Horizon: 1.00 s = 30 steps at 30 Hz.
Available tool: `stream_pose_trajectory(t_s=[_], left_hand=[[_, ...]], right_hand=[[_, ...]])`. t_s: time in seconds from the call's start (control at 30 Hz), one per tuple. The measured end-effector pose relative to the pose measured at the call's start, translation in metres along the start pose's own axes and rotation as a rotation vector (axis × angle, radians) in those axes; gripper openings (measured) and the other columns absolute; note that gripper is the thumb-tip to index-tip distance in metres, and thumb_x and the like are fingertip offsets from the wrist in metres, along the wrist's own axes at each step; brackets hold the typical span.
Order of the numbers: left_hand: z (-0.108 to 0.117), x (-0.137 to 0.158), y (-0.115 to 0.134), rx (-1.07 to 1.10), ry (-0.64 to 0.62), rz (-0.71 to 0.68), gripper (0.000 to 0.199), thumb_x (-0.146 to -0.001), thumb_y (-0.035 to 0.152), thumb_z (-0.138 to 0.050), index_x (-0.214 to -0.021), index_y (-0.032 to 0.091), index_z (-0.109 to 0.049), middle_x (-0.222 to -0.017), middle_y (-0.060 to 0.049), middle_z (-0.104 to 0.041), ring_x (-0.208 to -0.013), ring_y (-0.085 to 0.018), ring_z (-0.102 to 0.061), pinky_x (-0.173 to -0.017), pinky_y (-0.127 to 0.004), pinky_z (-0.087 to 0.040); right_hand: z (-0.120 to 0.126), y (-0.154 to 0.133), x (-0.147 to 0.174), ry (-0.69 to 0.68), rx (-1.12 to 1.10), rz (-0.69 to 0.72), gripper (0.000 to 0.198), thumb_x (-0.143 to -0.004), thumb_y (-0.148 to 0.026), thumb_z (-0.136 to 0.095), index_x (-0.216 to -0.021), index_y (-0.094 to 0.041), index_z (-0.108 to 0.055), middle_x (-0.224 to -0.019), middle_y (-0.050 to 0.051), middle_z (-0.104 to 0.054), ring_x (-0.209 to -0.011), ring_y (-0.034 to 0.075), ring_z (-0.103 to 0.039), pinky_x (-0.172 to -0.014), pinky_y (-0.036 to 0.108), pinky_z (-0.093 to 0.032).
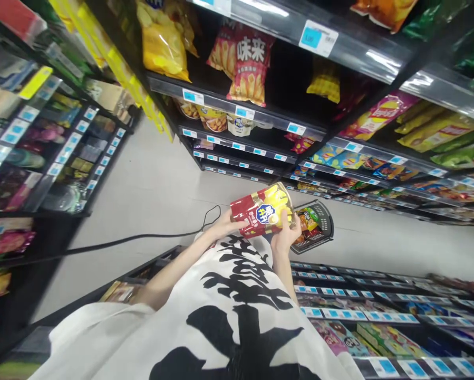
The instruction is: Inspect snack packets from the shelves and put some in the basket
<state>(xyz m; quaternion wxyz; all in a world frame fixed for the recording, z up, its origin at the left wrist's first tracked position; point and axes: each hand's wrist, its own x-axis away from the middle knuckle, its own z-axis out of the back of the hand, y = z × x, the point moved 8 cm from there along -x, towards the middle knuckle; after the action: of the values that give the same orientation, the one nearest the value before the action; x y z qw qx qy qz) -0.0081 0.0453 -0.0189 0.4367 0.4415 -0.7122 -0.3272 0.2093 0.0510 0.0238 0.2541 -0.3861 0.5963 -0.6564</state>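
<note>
Between my two hands is a red and gold snack bag (256, 209) with yellow fries and a blue badge printed on its front. My left hand (224, 224) grips its lower left end, the thumb lying across the front. At the right end my right hand (287, 232) holds the bag, thumb on the printed fries. The bag is tilted in front of my white shirt, its front facing up to me. Just past my right hand, a black shopping basket (327, 224) stands on the floor with several colourful packages in it, partly hidden by the hand.
Shelves of snack bags (248, 68) run along the far side, and another shelf unit (42, 132) stands at the left. Low shelves (363, 316) with boxed goods lie to the right of my body. A black cable (129, 241) crosses the grey floor (150, 184).
</note>
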Motion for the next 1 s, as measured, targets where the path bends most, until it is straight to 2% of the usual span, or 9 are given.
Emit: stream_pose_trajectory(t_s=[0.1, 0.2, 0.43, 0.57, 0.67, 0.77, 0.9, 1.0], left_hand=[[0.000, -0.002, -0.009, 0.079, -0.007, 0.057, 0.058, -0.067, 0.030, -0.087, -0.120, 0.014, -0.068, -0.112, -0.012, -0.076, -0.100, -0.030, -0.072, -0.091, -0.042, -0.057], [0.000, -0.007, -0.015, 0.092, -0.016, 0.071, 0.064, -0.065, 0.029, -0.089, -0.123, 0.015, -0.067, -0.111, -0.013, -0.076, -0.100, -0.030, -0.073, -0.090, -0.041, -0.058], [-0.008, -0.025, -0.025, 0.039, -0.080, 0.096, 0.069, -0.061, 0.025, -0.091, -0.124, 0.015, -0.067, -0.115, -0.014, -0.076, -0.103, -0.030, -0.072, -0.091, -0.041, -0.058], [-0.019, -0.032, -0.028, -0.045, -0.162, 0.140, 0.073, -0.055, 0.023, -0.092, -0.124, 0.017, -0.068, -0.117, -0.012, -0.075, -0.108, -0.032, -0.071, -0.094, -0.043, -0.057], [-0.027, -0.036, -0.025, -0.103, -0.226, 0.126, 0.084, -0.051, 0.019, -0.093, -0.130, 0.019, -0.065, -0.120, -0.011, -0.074, -0.113, -0.033, -0.069, -0.097, -0.044, -0.056], [-0.032, -0.038, -0.022, -0.098, -0.261, 0.124, 0.086, -0.052, 0.020, -0.093, -0.133, 0.017, -0.063, -0.119, -0.012, -0.075, -0.115, -0.034, -0.068, -0.100, -0.045, -0.055], [-0.030, -0.037, -0.020, -0.023, -0.257, 0.134, 0.086, -0.056, 0.025, -0.093, -0.135, 0.017, -0.060, -0.129, -0.014, -0.070, -0.118, -0.035, -0.066, -0.100, -0.043, -0.054], [-0.021, -0.035, -0.019, 0.030, -0.190, 0.148, 0.093, -0.056, 0.029, -0.094, -0.140, 0.017, -0.056, -0.135, -0.015, -0.067, -0.119, -0.034, -0.065, -0.101, -0.043, -0.053]], right_hand=[[0.004, 0.011, 0.001, 0.034, -0.028, -0.079, 0.048, -0.077, -0.053, -0.076, -0.106, -0.016, -0.065, -0.106, 0.013, -0.073, -0.095, 0.027, -0.072, -0.081, 0.039, -0.061], [0.008, 0.015, -0.004, 0.035, 0.010, -0.088, 0.046, -0.081, -0.054, -0.071, -0.106, -0.016, -0.066, -0.109, 0.013, -0.073, -0.095, 0.027, -0.072, -0.081, 0.038, -0.061], [0.022, 0.009, -0.020, 0.075, -0.047, -0.111, 0.042, -0.072, -0.046, -0.081, -0.096, -0.013, -0.071, -0.100, 0.012, -0.075, -0.093, 0.026, -0.071, -0.083, 0.038, -0.060], [0.030, 0.005, -0.025, 0.106, -0.004, -0.099, 0.043, -0.073, -0.047, -0.081, -0.096, -0.013, -0.071, -0.102, 0.012, -0.075, -0.095, 0.027, -0.070, -0.084, 0.039, -0.059], [0.038, 0.005, -0.025, 0.142, 0.018, -0.087, 0.044, -0.072, -0.048, -0.081, -0.097, -0.013, -0.071, -0.104, 0.012, -0.074, -0.095, 0.027, -0.070, -0.084, 0.038, -0.059], [0.041, 0.008, -0.026, 0.157, 0.053, -0.097, 0.044, -0.072, -0.048, -0.081, -0.096, -0.012, -0.071, -0.102, 0.013, -0.074, -0.093, 0.027, -0.070, -0.082, 0.038, -0.059], [0.034, 0.012, -0.036, 0.107, 0.102, -0.101, 0.043, -0.073, -0.047, -0.081, -0.096, -0.013, -0.071, -0.100, 0.012, -0.075, -0.091, 0.026, -0.071, -0.082, 0.038, -0.059], [0.019, 0.010, -0.052, -0.028, 0.147, -0.105, 0.041, -0.074, -0.046, -0.081, -0.097, -0.014, -0.071, -0.098, 0.010, -0.075, -0.089, 0.024, -0.071, -0.081, 0.036, -0.059]])
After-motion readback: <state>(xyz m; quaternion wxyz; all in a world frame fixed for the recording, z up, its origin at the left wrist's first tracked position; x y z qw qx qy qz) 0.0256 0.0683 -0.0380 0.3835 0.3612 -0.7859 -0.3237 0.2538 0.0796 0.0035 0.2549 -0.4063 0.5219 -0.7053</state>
